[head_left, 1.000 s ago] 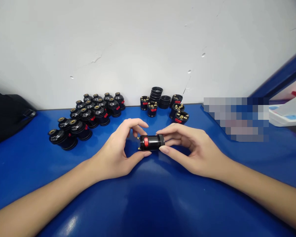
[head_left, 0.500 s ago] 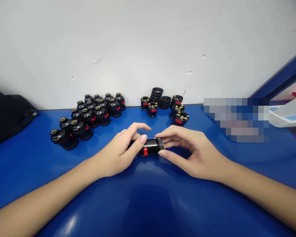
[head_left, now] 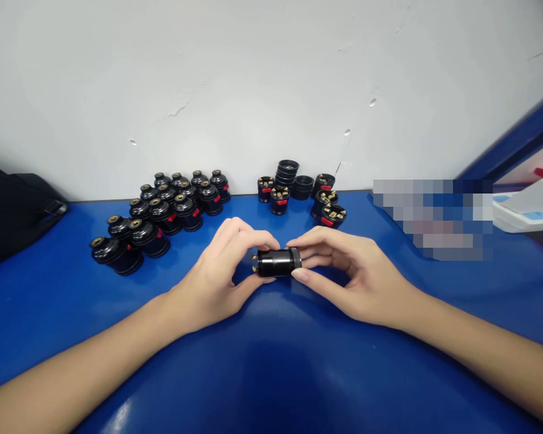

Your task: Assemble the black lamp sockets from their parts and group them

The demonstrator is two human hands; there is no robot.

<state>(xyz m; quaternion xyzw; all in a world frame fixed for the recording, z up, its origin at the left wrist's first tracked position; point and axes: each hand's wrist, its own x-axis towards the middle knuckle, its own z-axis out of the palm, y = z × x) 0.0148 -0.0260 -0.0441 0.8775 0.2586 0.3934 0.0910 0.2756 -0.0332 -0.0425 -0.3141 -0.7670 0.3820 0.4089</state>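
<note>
Both hands hold one small black cylindrical socket part sideways, just above the blue table. My left hand pinches its left end, where brass contacts show. My right hand grips its right end, which has a ribbed ring. No red switch shows on the part at this angle. Behind my left hand stands a cluster of several assembled black sockets with brass tops and red switches. Behind my right hand lie several unassembled inner parts and a stack of black rings.
A white wall closes the back of the table. A black bag lies at the far left. A white object sits at the right edge, beside a blurred patch.
The part has been turned between my fingers: its red switch faced up, then down at the front, and is now out of sight. Both hands stayed in place.
</note>
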